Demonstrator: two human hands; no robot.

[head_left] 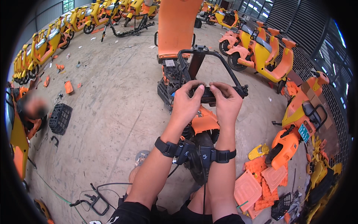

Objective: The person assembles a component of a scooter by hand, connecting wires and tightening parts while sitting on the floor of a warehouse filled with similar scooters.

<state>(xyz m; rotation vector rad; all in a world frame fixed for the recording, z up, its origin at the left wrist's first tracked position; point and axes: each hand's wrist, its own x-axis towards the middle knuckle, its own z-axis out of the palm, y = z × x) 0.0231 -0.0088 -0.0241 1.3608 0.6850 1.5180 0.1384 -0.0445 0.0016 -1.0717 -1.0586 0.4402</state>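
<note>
Both my hands are at the rear of a partly stripped orange scooter [177,31], in front of its black tubular rack [227,65]. My left hand [187,100] grips the left end of a dark, box-like black part [208,95], its thumb on top. At the other end my right hand [227,102] pinches the same part between thumb and curled fingers. Whether the part is fixed to the rack cannot be made out. Below my hands show an orange rear fender [206,120] and the dark rear wheel [199,155]. Each wrist wears a black strap with a small box.
Yellow-orange scooters [257,52] stand at the right, with more rows along the far left. Loose orange panels [248,186] lie on the floor at lower right. A black basket [60,118] and a person [35,108] are at left; a black tubular frame [95,199] lies lower left.
</note>
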